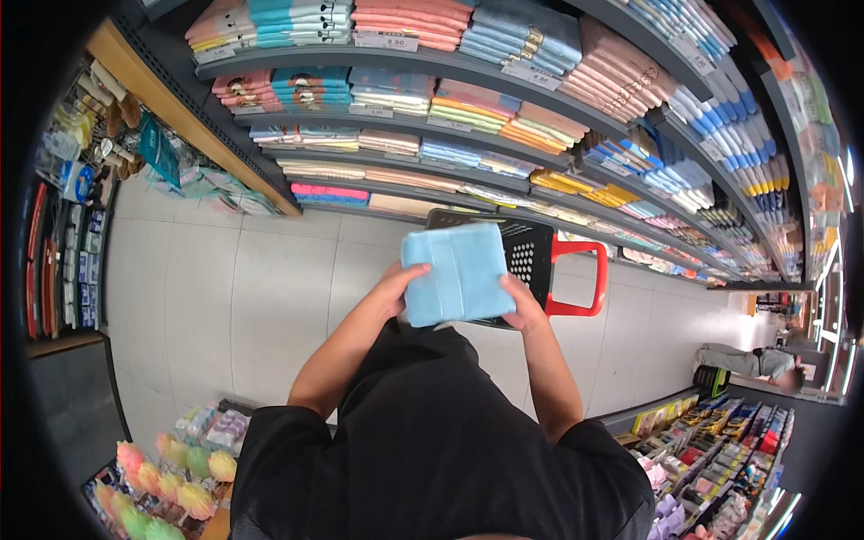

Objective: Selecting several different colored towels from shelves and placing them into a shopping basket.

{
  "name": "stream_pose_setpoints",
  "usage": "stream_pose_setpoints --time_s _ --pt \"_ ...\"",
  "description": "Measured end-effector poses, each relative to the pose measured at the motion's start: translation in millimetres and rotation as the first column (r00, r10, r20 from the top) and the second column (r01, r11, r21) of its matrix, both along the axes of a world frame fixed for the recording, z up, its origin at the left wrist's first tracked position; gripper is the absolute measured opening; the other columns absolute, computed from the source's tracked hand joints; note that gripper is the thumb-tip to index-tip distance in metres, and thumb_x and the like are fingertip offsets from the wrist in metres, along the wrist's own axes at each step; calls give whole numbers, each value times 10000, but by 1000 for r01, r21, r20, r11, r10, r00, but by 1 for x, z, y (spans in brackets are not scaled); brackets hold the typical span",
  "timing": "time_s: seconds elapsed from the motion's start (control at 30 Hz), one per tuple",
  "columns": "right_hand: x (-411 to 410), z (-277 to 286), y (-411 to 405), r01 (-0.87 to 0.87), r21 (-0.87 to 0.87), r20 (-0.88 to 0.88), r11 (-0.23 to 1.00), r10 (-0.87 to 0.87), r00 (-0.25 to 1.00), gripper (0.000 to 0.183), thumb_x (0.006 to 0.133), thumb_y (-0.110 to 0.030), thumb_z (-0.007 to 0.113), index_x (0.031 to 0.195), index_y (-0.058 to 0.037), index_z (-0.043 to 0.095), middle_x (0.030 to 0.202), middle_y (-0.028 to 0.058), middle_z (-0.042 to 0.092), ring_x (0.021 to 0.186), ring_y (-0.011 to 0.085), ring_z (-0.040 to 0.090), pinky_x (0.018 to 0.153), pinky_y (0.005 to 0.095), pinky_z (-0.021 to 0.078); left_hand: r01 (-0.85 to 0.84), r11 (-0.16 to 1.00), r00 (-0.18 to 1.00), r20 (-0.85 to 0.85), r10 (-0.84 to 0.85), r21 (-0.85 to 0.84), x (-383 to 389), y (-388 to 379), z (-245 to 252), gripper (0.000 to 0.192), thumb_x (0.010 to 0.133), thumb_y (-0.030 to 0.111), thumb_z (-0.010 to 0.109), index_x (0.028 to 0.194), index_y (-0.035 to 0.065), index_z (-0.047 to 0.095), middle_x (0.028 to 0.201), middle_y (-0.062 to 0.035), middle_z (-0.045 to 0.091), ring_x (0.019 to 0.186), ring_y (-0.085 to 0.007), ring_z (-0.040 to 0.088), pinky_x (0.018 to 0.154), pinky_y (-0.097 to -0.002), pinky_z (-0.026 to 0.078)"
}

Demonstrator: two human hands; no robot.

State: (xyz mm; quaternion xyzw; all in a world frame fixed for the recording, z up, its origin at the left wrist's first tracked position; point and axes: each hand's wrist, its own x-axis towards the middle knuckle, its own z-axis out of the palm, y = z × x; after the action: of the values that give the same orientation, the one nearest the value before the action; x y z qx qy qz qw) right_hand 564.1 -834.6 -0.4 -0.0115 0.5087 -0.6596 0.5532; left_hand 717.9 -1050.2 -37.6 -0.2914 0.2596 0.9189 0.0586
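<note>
A light blue folded towel (pixel 459 273) is held flat between my two hands in front of my body. My left hand (pixel 398 287) grips its left edge, thumb on top. On the opposite edge, my right hand (pixel 523 304) pinches it near the lower right corner, with the thumb on top too. Fingers of both hands are mostly hidden under the towel. Partly covered by the towel, a black shopping basket (pixel 533 260) with a red handle (pixel 599 280) stands just beyond and below it.
Shelves of folded towels (pixel 398 94) run ahead and along the right. A wooden post (pixel 196 121) and hanging goods (pixel 115 115) are at the left. Colourful puffs (pixel 172 472) are low at left, packaged goods (pixel 709 452) at lower right. A person (pixel 749 361) is far right.
</note>
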Motion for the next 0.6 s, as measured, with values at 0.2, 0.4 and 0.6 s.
stream_pose_setpoints --time_s 0.2,0.4,0.6 --pt "29 -9 -29 104 -305 155 947 -58 986 584 878 -440 526 1284 -39 403 1301 144 457 1183 277 460 963 430 402 -259 845 951 -32 309 468 -7 -10 -4 524 842 276 583 1279 47 408 1229 -143 522 1140 -299 507 951 -450 426" --pt "70 15 -64 -125 -74 -68 989 120 990 369 888 -203 579 1199 -30 481 1068 72 592 954 157 590 815 285 473 -256 887 956 -36 292 384 3 -20 -4 509 856 296 560 1276 48 413 1243 -146 514 1147 -308 500 965 -470 407" --pt "71 18 -53 -74 134 -210 988 102 973 234 885 -177 584 1042 -6 556 805 69 637 654 99 610 616 217 506 -325 902 946 73 317 285 17 -24 -9 535 844 298 585 1285 57 402 1252 -139 511 1154 -298 499 966 -480 406"
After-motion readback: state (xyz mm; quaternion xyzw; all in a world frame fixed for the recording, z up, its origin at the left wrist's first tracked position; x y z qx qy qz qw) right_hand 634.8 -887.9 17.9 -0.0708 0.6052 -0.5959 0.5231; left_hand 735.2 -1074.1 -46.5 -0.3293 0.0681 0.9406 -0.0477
